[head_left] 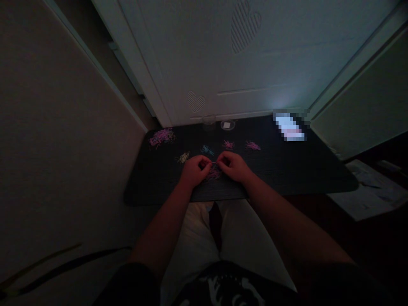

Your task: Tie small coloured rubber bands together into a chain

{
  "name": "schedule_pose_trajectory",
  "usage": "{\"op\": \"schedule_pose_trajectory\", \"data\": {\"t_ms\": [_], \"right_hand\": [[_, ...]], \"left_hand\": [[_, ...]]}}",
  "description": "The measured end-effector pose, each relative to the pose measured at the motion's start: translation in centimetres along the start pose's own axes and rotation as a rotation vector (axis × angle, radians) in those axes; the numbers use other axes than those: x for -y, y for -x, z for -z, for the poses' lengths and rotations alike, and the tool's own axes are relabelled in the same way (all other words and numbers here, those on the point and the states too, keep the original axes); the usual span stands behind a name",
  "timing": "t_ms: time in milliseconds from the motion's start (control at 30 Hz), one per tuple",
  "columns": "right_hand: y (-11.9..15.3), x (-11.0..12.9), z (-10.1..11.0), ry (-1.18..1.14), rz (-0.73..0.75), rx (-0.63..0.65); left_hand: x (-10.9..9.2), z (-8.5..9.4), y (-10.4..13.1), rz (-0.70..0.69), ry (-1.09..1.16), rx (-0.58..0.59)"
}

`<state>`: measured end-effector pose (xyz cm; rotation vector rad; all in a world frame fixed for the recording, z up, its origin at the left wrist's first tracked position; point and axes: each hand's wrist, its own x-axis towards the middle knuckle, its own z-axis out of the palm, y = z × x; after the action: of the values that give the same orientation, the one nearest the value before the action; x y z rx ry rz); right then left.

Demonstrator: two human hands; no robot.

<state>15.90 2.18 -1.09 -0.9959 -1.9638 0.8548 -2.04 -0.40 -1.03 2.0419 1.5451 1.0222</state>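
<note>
Pinching a thin pale strand point(214, 162), left hand point(194, 171) and right hand point(235, 167) flank a pinkish pile point(213, 173) near the table's point(287, 170) front edge, purplish heap point(162, 137) at back-left corner

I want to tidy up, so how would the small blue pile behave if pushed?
The blue pile would probably scatter rather than slide as one, since it looks like loose, thin strands. It is likely very light, being so small and sparse. Rolling seems unlikely, as it lies low and spread out on the table.
</note>
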Motion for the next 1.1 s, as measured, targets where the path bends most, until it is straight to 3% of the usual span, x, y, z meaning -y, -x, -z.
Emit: {"op": "schedule_pose_trajectory", "data": {"t_ms": [833,1100], "right_hand": [[-0.14,0.36,0.06,0.08,0.006,0.03],[-0.16,-0.3,0.11,-0.057,-0.033,-0.069]], "left_hand": [[-0.44,0.2,0.04,-0.005,-0.018,0.071],[-0.38,0.2,0.09,0.005,0.018,0.081]]}}
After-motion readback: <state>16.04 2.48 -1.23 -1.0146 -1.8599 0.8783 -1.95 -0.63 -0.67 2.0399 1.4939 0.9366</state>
